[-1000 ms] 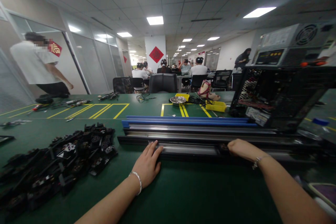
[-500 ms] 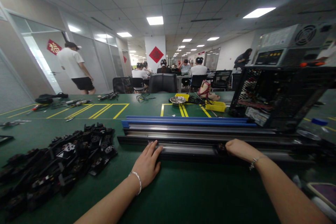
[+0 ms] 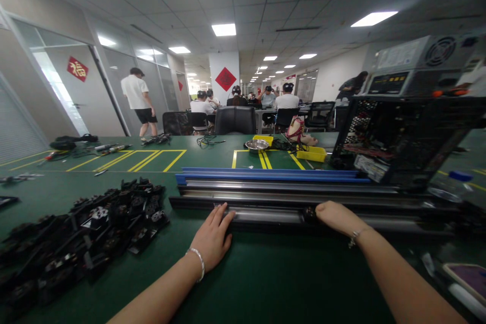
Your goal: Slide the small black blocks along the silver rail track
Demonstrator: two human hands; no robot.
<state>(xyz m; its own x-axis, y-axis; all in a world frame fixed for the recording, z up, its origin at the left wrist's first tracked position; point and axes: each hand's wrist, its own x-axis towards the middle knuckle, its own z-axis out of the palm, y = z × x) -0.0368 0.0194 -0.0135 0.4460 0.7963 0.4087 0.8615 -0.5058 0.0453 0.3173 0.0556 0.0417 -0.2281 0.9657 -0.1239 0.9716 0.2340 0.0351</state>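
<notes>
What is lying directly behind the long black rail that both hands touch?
Behind the black rail lie silver rails and a blue one. What the right hand grips is covered.

The left hand [image 3: 211, 240] lies flat with its fingers [image 3: 220, 212] touching the long rail [image 3: 273, 215], while the right hand [image 3: 334, 216] curls over a small black part [image 3: 309, 212] at its fingertips.

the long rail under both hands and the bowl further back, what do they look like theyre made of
Long rail: probably metal, dull grey with a soft sheen along its length, set in a black frame; the left hand and right hand rest on it. Bowl: likely stainless steel, bright and reflective.
</notes>
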